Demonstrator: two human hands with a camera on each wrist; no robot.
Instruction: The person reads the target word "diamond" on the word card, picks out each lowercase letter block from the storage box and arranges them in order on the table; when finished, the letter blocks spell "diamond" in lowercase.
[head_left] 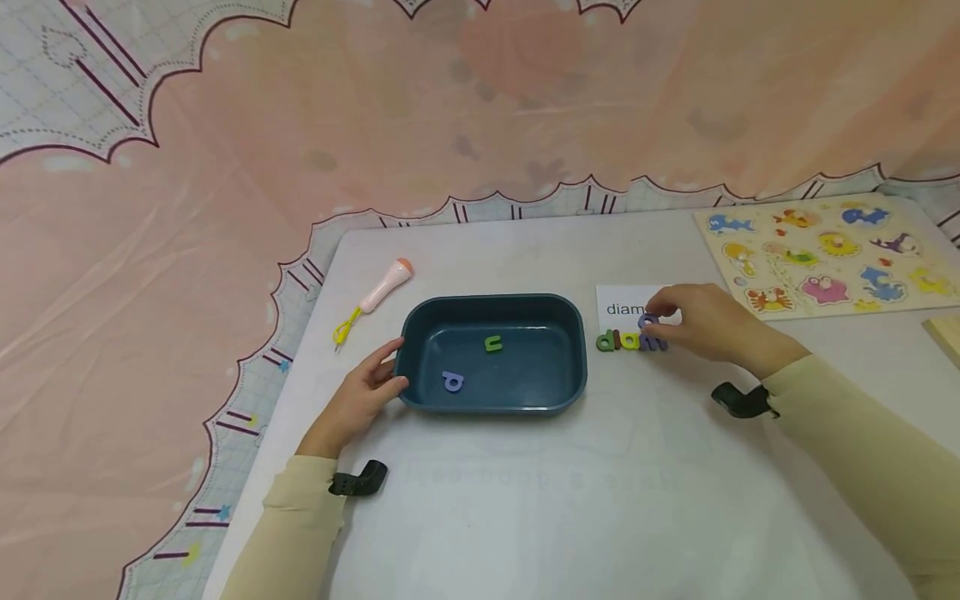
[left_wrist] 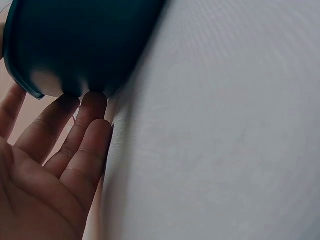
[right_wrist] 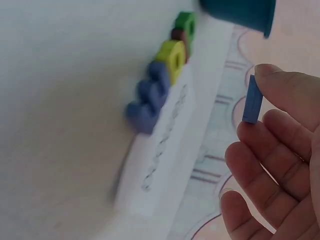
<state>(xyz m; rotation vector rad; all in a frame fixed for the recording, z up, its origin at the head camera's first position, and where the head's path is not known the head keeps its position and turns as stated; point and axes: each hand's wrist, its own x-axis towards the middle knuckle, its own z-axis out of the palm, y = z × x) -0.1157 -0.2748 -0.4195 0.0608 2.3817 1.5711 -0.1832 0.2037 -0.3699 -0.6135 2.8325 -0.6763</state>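
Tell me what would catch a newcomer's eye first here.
Likely first is the dark teal tray, mid-table, with a green letter and a purple letter inside and the left hand touching its side. To its right, the right hand pinches a bluish letter near a colourful row of letters. A bright animal board lies at the back right.

Soft light glints on the tray (head_left: pixel 525 371); right of it, the letters (right_wrist: pixel 150 93) blur in the right wrist view.
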